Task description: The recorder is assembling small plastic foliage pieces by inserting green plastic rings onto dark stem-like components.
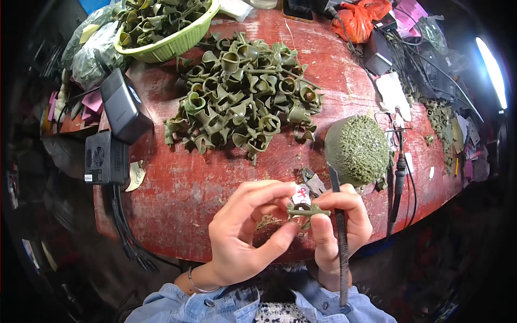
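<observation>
Between my hands, above the near table edge, is a small olive-green moulded piece (308,211) with a ring-like opening and a thin bar. My left hand (249,229) curls its fingers and thumb around the left end of it. My right hand (344,223) pinches the bar's right end between thumb and forefinger. That same hand also grips a long, flat, dark file (341,245), upright with its lower end toward my sleeve. Just beyond the piece lie nippers (312,180) and a white tag (301,195) with red marks, both partly covered by my fingers.
A heap of similar green pieces (245,97) covers the far middle of the red table (177,199). A green basket (177,46) holds more. At right stands a round block with a rough green top (363,148). Black boxes (124,105) and cables (121,220) line the left.
</observation>
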`<state>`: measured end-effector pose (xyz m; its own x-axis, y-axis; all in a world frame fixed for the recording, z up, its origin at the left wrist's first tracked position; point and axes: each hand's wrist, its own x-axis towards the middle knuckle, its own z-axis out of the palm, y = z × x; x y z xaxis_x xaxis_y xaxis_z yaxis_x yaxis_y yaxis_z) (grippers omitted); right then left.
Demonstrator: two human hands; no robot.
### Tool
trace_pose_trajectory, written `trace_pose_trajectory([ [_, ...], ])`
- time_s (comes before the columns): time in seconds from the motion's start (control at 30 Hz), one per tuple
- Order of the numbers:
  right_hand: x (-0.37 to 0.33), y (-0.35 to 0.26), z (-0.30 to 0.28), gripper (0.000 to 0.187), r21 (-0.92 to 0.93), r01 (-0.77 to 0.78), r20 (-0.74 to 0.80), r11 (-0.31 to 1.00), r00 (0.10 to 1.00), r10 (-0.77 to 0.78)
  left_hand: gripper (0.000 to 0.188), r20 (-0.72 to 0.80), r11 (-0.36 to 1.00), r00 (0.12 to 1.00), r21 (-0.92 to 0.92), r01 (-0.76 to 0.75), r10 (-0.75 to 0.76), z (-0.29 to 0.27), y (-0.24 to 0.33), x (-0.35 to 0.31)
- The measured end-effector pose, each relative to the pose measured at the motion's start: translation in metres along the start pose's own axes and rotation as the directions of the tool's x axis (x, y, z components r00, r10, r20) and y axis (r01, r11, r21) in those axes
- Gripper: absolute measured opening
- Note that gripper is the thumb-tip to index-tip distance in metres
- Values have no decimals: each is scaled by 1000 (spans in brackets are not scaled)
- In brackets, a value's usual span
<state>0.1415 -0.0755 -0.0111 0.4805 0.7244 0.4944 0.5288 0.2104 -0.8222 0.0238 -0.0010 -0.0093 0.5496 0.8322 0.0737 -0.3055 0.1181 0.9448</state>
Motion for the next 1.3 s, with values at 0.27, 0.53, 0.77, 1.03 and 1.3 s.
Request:
trace_pose_trajectory([
  [0.27,-5,-13,11,13,446,-404,28,799,898,439,41,26,993,995,-64,98,-96,-4,3,-4],
  [0.53,-7,-1,5,9,218,-115,174,969,982,78,43,-14,997,1000,-79,-7,6,-5,1,-6],
  [0.77,-4,-16,7,22,4,-37,-53,999,998,37,49,117,998,992,-30,60,-56,-13,3,-4],
  [1.03,-10,-10,8,32,-160,120,-53,980,990,-130,50,-22,977,1000,-212,-12,8,4,4,-4],
  [1.3,-9,-12,7,40,48,11,1,999,1000,-11,52,67,990,990,-82,-115,121,-7,1,-7],
])
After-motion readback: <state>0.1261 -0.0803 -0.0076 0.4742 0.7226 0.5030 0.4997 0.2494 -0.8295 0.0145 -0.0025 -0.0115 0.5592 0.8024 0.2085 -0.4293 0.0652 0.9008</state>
